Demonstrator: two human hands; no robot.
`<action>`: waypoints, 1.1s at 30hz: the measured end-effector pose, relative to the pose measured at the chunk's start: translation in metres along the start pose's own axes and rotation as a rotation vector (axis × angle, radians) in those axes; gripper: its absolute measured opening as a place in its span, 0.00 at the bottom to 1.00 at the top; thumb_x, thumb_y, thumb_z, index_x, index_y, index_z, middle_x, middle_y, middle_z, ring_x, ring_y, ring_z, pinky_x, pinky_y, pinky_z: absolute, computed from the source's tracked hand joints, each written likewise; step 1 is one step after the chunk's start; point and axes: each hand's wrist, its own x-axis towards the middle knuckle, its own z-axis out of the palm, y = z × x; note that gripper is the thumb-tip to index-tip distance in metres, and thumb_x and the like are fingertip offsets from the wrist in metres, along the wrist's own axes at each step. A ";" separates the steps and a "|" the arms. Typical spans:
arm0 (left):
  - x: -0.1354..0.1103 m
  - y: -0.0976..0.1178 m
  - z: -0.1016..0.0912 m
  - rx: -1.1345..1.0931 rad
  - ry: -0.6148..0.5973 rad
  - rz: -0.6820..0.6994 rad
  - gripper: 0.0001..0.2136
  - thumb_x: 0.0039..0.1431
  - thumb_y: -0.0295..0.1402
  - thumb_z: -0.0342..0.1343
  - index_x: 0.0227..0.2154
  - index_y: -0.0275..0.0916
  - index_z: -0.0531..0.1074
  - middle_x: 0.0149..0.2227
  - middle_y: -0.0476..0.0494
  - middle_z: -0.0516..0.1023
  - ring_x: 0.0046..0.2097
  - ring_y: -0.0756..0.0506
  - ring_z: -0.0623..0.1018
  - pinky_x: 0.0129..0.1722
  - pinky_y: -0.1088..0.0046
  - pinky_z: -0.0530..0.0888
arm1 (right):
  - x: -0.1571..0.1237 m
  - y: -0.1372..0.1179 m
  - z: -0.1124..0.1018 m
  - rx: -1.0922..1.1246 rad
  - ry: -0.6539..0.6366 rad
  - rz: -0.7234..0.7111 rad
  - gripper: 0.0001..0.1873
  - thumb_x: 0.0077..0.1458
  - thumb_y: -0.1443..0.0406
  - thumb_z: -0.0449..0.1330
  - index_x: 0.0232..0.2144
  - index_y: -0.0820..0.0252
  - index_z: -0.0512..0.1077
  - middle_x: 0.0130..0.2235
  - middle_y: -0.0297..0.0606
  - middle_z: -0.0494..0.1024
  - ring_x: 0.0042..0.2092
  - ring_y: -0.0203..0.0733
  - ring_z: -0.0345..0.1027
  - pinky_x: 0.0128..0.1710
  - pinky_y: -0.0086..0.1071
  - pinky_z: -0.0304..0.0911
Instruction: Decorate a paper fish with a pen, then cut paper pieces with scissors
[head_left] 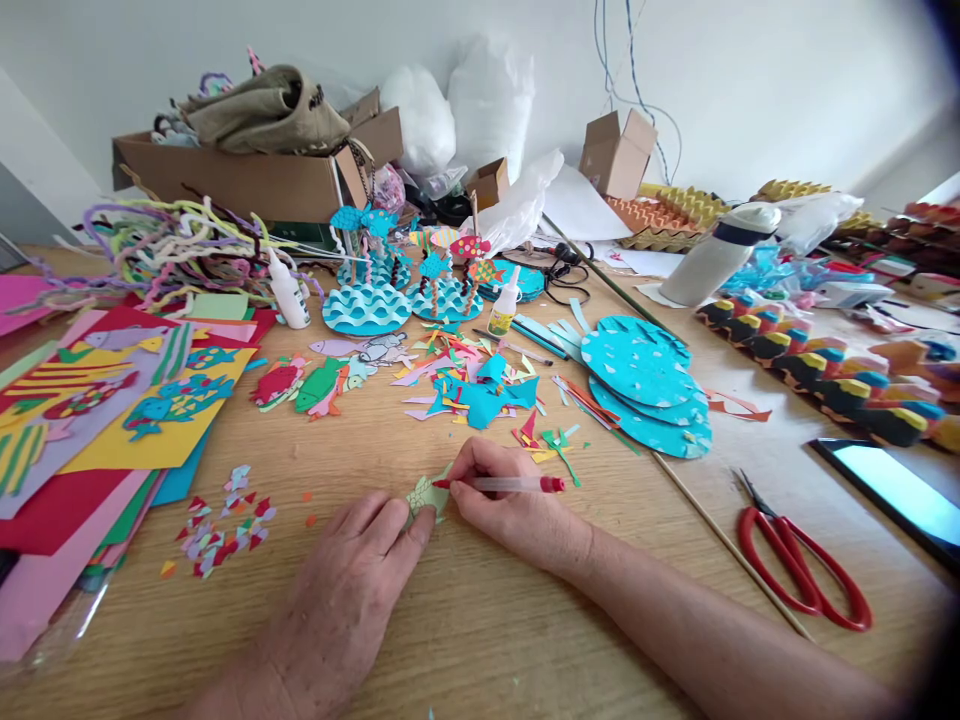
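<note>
My right hand is closed around a red pen, its tip pointing left onto a small green paper fish on the wooden table. My left hand lies palm down with its fingers stretched out, the fingertips pressing the green paper fish flat against the table. The two hands nearly touch over the fish.
Red scissors and a thin wooden stick lie to the right, a tablet beyond them. Coloured paper sheets pile at the left. Paper scraps, teal paper discs, glue bottles and cardboard boxes fill the back.
</note>
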 end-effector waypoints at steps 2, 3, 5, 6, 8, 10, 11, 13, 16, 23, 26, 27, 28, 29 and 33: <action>0.000 0.000 0.001 0.007 0.002 -0.001 0.20 0.56 0.18 0.42 0.49 0.39 0.66 0.38 0.44 0.71 0.40 0.43 0.70 0.39 0.63 0.72 | 0.000 0.000 0.000 -0.002 -0.006 0.003 0.07 0.42 0.75 0.55 0.20 0.60 0.65 0.19 0.27 0.66 0.21 0.30 0.58 0.20 0.22 0.52; 0.000 0.000 0.001 0.011 0.003 0.000 0.20 0.56 0.18 0.41 0.49 0.39 0.66 0.38 0.44 0.71 0.40 0.43 0.70 0.39 0.64 0.72 | 0.000 0.000 0.000 -0.002 -0.008 0.005 0.07 0.42 0.75 0.55 0.20 0.60 0.64 0.19 0.27 0.66 0.21 0.30 0.58 0.20 0.22 0.52; 0.000 0.000 0.002 0.017 -0.005 0.004 0.20 0.56 0.18 0.41 0.48 0.39 0.66 0.38 0.44 0.71 0.40 0.43 0.70 0.39 0.64 0.72 | 0.000 0.000 0.000 -0.001 -0.009 0.008 0.07 0.42 0.75 0.55 0.20 0.60 0.64 0.19 0.27 0.66 0.21 0.30 0.57 0.20 0.22 0.51; 0.000 0.000 0.002 0.019 -0.011 0.008 0.20 0.56 0.18 0.42 0.48 0.38 0.66 0.38 0.44 0.72 0.40 0.43 0.70 0.39 0.63 0.72 | 0.000 0.000 0.000 -0.003 -0.008 0.009 0.07 0.42 0.75 0.55 0.20 0.60 0.64 0.19 0.27 0.66 0.21 0.30 0.57 0.20 0.22 0.51; 0.000 0.000 0.001 0.021 -0.025 0.012 0.20 0.55 0.17 0.42 0.48 0.37 0.66 0.38 0.43 0.72 0.40 0.42 0.70 0.39 0.63 0.72 | 0.000 0.001 0.000 -0.010 -0.004 0.006 0.07 0.42 0.75 0.55 0.20 0.60 0.64 0.19 0.27 0.66 0.21 0.30 0.57 0.20 0.23 0.51; 0.000 0.000 0.000 0.023 -0.032 0.013 0.20 0.55 0.17 0.42 0.49 0.37 0.66 0.38 0.43 0.72 0.40 0.42 0.70 0.39 0.63 0.72 | 0.000 0.001 0.000 -0.016 0.002 -0.006 0.07 0.42 0.75 0.55 0.20 0.60 0.64 0.19 0.27 0.66 0.21 0.30 0.57 0.20 0.23 0.52; 0.000 0.000 0.000 0.023 -0.031 0.013 0.20 0.55 0.17 0.42 0.49 0.37 0.66 0.38 0.43 0.72 0.40 0.42 0.70 0.39 0.63 0.72 | 0.000 0.001 0.000 -0.019 0.007 -0.013 0.07 0.42 0.75 0.55 0.20 0.59 0.63 0.19 0.27 0.66 0.21 0.30 0.57 0.21 0.23 0.52; 0.000 -0.001 -0.001 0.022 -0.025 0.015 0.21 0.55 0.17 0.42 0.49 0.38 0.66 0.38 0.44 0.72 0.40 0.43 0.70 0.39 0.64 0.72 | 0.000 0.002 0.000 -0.027 0.021 -0.028 0.08 0.42 0.75 0.55 0.20 0.59 0.63 0.19 0.27 0.66 0.22 0.30 0.57 0.21 0.23 0.52; 0.001 -0.001 -0.001 0.019 -0.030 0.026 0.20 0.54 0.17 0.43 0.48 0.37 0.66 0.38 0.43 0.72 0.39 0.43 0.70 0.38 0.64 0.72 | 0.000 0.001 0.001 -0.058 0.042 -0.041 0.08 0.41 0.76 0.54 0.20 0.59 0.63 0.20 0.27 0.66 0.22 0.30 0.58 0.21 0.23 0.53; 0.000 0.000 0.000 0.040 -0.096 0.014 0.22 0.54 0.17 0.43 0.51 0.38 0.63 0.40 0.43 0.71 0.41 0.42 0.69 0.40 0.61 0.72 | 0.000 0.000 0.000 -0.098 0.054 -0.047 0.08 0.41 0.77 0.54 0.21 0.60 0.63 0.21 0.28 0.67 0.23 0.32 0.60 0.23 0.24 0.53; -0.002 0.000 0.000 0.049 -0.097 0.005 0.22 0.55 0.18 0.43 0.51 0.38 0.63 0.40 0.43 0.71 0.42 0.42 0.69 0.42 0.60 0.71 | 0.000 0.000 0.000 -0.107 0.055 -0.051 0.08 0.41 0.76 0.55 0.21 0.60 0.63 0.21 0.28 0.67 0.24 0.32 0.60 0.23 0.24 0.54; -0.002 0.000 0.000 0.050 -0.095 0.006 0.22 0.55 0.18 0.43 0.51 0.38 0.63 0.40 0.43 0.71 0.42 0.42 0.69 0.42 0.61 0.71 | 0.000 0.000 0.000 -0.108 0.054 -0.048 0.08 0.42 0.76 0.54 0.21 0.60 0.63 0.21 0.29 0.67 0.24 0.32 0.60 0.23 0.24 0.54; -0.002 -0.001 0.000 0.052 -0.094 0.010 0.22 0.54 0.17 0.43 0.51 0.38 0.64 0.40 0.43 0.71 0.42 0.42 0.69 0.42 0.61 0.71 | 0.000 0.000 0.000 -0.105 0.052 -0.043 0.08 0.42 0.76 0.54 0.21 0.60 0.63 0.21 0.29 0.67 0.24 0.32 0.60 0.23 0.24 0.54; -0.002 -0.001 0.000 0.054 -0.097 0.015 0.22 0.54 0.17 0.44 0.51 0.38 0.64 0.40 0.43 0.71 0.42 0.42 0.70 0.42 0.62 0.71 | 0.000 0.001 0.000 -0.092 0.049 -0.037 0.07 0.42 0.75 0.54 0.21 0.60 0.63 0.21 0.29 0.67 0.23 0.32 0.60 0.23 0.24 0.54; 0.002 -0.002 -0.003 0.064 -0.129 0.018 0.23 0.52 0.15 0.44 0.50 0.37 0.65 0.41 0.42 0.72 0.42 0.41 0.71 0.40 0.62 0.72 | 0.000 0.006 0.000 0.048 0.086 -0.015 0.07 0.42 0.74 0.53 0.21 0.59 0.63 0.20 0.28 0.66 0.22 0.31 0.58 0.21 0.23 0.53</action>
